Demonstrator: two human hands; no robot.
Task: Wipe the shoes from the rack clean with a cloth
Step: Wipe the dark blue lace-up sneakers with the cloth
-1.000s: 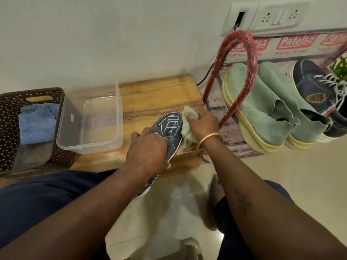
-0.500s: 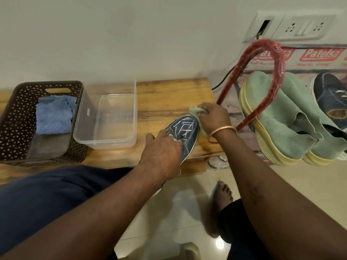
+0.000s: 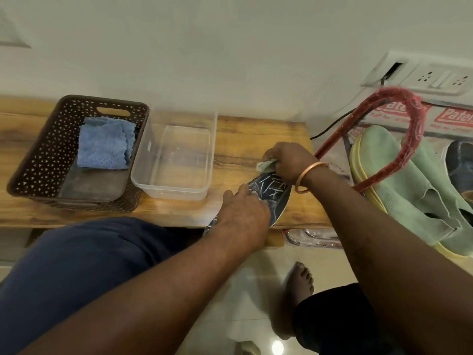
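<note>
Bench of pale wood grain [image 3: 243,134] runs along the wall, with a red-wrapped metal shoe rack [image 3: 414,129] just beside its right end holding two pale green knit slip-ons [image 3: 399,185]. A brown perforated plastic basket [image 3: 33,160] on the bench holds a folded blue cloth [image 3: 102,144]; a clear plastic tub [image 3: 176,190] sits touching it. At the bench's front edge lies a dark blue shoe [image 3: 271,190], sole up. The left hand [image 3: 245,216] grips its middle. The right hand [image 3: 289,160], with a copper bangle [image 3: 307,175] on its wrist, clutches a pale green cloth [image 3: 266,165] at the toe.

Wooden bench [image 3: 256,139], brown basket [image 3: 33,160], clear tub [image 3: 174,192], shoe [image 3: 277,194]
</note>
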